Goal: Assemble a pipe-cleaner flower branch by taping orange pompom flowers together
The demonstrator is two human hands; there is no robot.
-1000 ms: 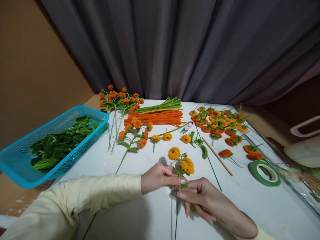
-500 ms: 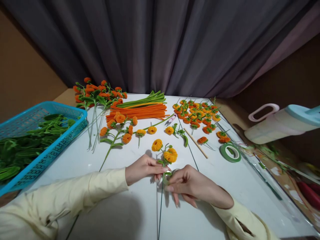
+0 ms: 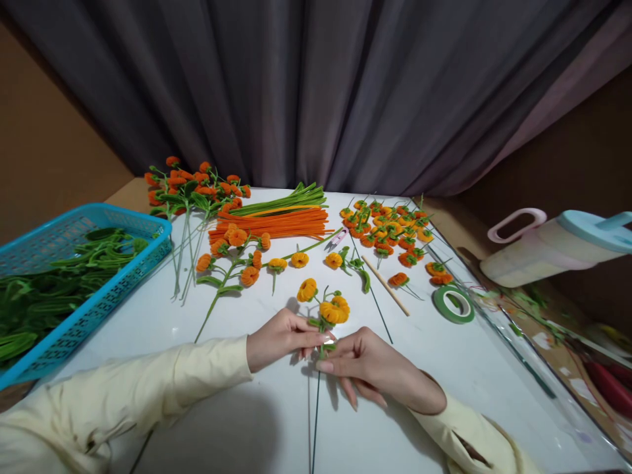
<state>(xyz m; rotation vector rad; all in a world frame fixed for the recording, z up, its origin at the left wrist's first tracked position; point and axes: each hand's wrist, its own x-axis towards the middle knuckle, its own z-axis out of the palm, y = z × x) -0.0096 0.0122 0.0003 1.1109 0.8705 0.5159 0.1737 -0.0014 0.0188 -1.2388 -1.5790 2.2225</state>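
My left hand (image 3: 280, 338) pinches a stem of yellow pipe-cleaner flowers (image 3: 335, 309) just below the blooms. Two yellow flower heads and some small green buds top it, and a thin dark green stem runs down toward me. Lower on the same stem, the thumb and forefinger of my right hand (image 3: 379, 370) are pressed together, with the other fingers loosely spread below. A small green leaf (image 3: 328, 347) shows between the hands. Whether a strip of tape is also in my right fingertips, I cannot tell.
A blue basket (image 3: 111, 280) of green leaves stands at left. Orange pipe cleaners (image 3: 269, 222), a finished orange spray (image 3: 230, 263) and loose flower heads (image 3: 390, 224) lie ahead. Green tape (image 3: 453, 304), a wooden stick (image 3: 386, 286), snips (image 3: 336, 239) and a tumbler (image 3: 553, 253) are rightward.
My right hand has shifted slightly left, its fingertips closer in on the stem. My left hand keeps its pinch and the blooms tilt a little. The view has moved slightly.
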